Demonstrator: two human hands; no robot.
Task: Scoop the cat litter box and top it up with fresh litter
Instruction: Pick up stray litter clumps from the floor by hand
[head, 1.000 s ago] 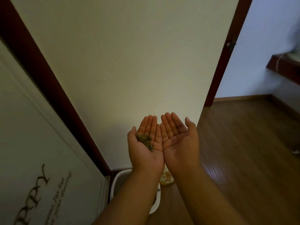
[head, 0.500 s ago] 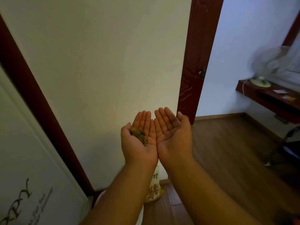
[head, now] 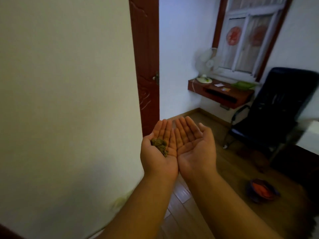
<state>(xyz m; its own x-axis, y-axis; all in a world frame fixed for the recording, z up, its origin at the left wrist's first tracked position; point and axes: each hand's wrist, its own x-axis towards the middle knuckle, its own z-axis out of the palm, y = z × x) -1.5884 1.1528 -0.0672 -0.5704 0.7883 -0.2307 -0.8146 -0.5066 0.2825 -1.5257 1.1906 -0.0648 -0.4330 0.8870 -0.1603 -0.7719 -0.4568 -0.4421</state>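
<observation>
Both my hands are held out palm up, side by side, their edges touching. A small clump of dark greenish-brown litter [head: 159,145] lies in the cupped palm of my left hand [head: 158,152]. My right hand [head: 195,147] is flat and open with nothing on it. The litter box is out of view.
A pale wall [head: 69,100] fills the left. A dark red door [head: 146,66] stands ahead beside it. On the right are a black chair [head: 276,114], a wall-mounted wooden shelf [head: 221,94] with a fan, and a round orange and dark object [head: 262,190] on the wood floor.
My view has swung right and up: the litter box and the bag on the floor have dropped out of sight, and the door, window and chair have come in. My hands keep the same pose.
</observation>
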